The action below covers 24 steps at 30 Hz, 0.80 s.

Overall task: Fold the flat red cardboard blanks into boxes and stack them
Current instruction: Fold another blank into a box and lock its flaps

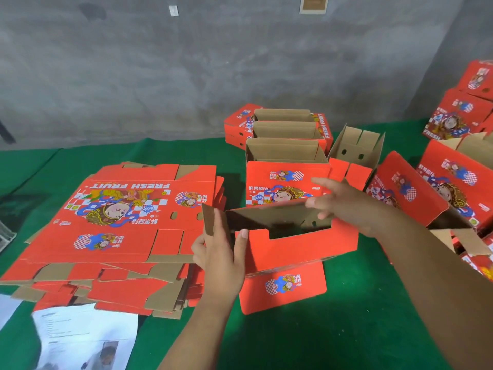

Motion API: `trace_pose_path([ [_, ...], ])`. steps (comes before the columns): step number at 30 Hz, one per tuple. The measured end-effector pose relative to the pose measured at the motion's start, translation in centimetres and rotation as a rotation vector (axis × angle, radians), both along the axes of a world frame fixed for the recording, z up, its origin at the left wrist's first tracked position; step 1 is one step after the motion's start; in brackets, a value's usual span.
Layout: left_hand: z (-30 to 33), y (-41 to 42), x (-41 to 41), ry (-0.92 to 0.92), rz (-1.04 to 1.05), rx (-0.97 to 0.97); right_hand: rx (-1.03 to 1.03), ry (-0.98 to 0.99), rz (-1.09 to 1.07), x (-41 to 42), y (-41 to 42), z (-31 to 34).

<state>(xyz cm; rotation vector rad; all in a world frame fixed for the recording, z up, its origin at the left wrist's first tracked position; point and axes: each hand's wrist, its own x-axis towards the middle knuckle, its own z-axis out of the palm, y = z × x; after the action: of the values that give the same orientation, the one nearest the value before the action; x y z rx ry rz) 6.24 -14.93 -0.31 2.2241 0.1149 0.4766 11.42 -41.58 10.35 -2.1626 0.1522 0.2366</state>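
Green cloth [346,329] covers the work surface in front of you, with a rough grey wall [160,76] rising behind it. Your half-folded box [298,244] sits at the centre, red side toward you, one printed flap lying flat on the cloth below it. Your left hand [221,252] grips the box's left corner — thumb on the red front panel, fingers curled round the upright brown flap. Your right hand [346,204] reaches in from the right with fingers straight and spread, fingertips resting against the brown inner panel that leans across the opening; it pinches nothing that can be seen.

To your left lies the stack of flat blanks [120,231], printed face up, edges fanned unevenly. Some white printed sheets of paper [85,340] lie on the cloth just below that stack. Behind your box stands a row of finished boxes [285,145], open tops showing brown insides, one behind another toward the wall. Another open box [357,150] tilts just right of that row, and more red boxes [458,113] are piled along the far right edge — some stacked, some leaning
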Motion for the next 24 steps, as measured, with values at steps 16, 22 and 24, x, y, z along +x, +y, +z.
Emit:
trace_pose_path([
  [16, -0.3, -0.2, 1.1, -0.173, -0.143, 0.423, -0.566, -0.4, -0.416, -1.7, 0.0, -10.9],
  [22, -2.1, 0.5, 1.1, -0.258, -0.344, 0.426, -0.309, -0.255, -0.641, 1.1, 0.5, -8.7],
  [24, -2.1, 0.7, 1.3, -0.287, -0.377, 0.376, -0.296, -0.248, -0.565, 1.9, -0.1, -8.1],
])
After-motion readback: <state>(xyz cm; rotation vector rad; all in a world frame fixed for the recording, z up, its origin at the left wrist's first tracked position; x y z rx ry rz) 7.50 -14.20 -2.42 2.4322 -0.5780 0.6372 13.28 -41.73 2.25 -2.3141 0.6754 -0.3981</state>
